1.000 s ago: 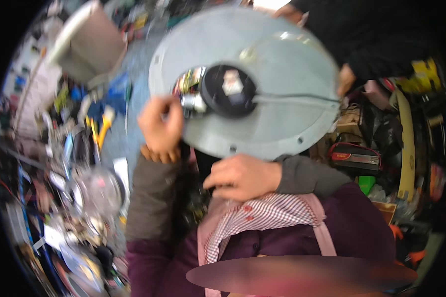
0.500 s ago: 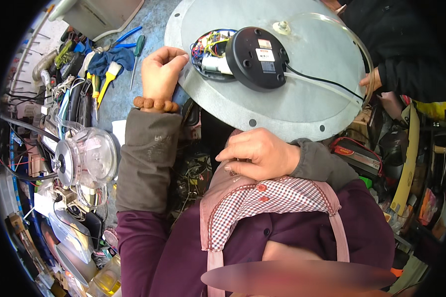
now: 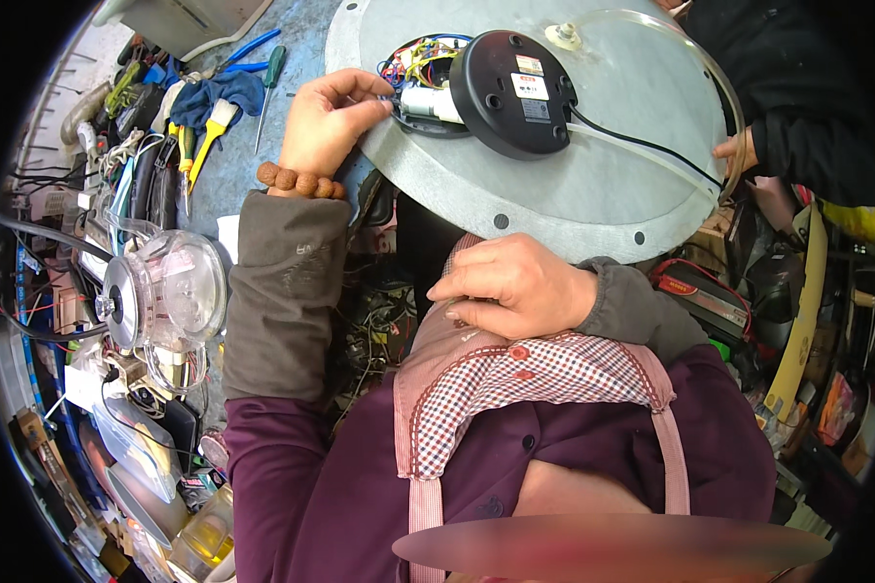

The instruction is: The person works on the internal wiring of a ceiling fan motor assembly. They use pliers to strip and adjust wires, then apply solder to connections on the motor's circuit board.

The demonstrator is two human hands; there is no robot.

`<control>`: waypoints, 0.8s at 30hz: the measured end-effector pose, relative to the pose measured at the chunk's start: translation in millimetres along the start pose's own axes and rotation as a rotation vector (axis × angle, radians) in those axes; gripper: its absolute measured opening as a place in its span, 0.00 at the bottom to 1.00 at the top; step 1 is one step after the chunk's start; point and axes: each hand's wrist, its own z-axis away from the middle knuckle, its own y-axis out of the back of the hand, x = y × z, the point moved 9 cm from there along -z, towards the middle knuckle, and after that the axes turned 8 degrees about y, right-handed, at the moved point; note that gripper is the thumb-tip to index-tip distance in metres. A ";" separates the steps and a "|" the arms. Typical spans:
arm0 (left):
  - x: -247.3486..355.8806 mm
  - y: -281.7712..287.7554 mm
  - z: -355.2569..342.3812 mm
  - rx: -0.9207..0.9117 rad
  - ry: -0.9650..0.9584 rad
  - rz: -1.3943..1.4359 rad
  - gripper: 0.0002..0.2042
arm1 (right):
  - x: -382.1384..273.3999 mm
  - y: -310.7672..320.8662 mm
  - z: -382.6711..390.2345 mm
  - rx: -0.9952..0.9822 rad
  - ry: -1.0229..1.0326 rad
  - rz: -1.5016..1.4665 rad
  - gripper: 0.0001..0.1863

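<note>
An opened round black appliance base (image 3: 511, 95) lies upside down on a large grey disc (image 3: 642, 97). Its bottom cover is tipped aside, baring coloured wires (image 3: 421, 60) and a silver-white cylinder (image 3: 426, 103). My left hand (image 3: 332, 119) is at the open side of the housing, thumb and fingertips pinched at the cylinder's outer end; what lies between them is too small to make out. My right hand (image 3: 517, 287) rests on the checked apron (image 3: 486, 394) in front of the disc, fingers loosely stretched, holding nothing. A black cord (image 3: 642, 144) and a clear tube (image 3: 637, 160) run rightward from the appliance.
Another person's hand (image 3: 735, 155), in a black sleeve, is at the disc's right edge. On the blue bench to the left are a green-handled screwdriver (image 3: 270, 87), a yellow brush (image 3: 210, 141), a blue cloth (image 3: 219, 97) and a glass kettle (image 3: 190, 287). Clutter surrounds the disc.
My left hand has moved forward and right, from beside the housing to the cylinder's end. The bottom cover sits slightly farther up and right in the view. My right hand stays on the apron.
</note>
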 end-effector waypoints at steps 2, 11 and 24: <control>-2.8 -2.9 0.0 -0.055 -0.021 -0.089 0.07 | -0.6 0.4 -1.3 0.005 0.014 0.017 0.14; 2.9 -4.8 3.2 -0.083 -0.080 -0.169 0.07 | -1.8 -3.8 -1.5 0.008 0.035 0.070 0.14; 13.5 -5.6 6.0 -0.137 -0.158 -0.080 0.06 | -25.7 26.1 -14.5 -0.024 0.025 0.145 0.11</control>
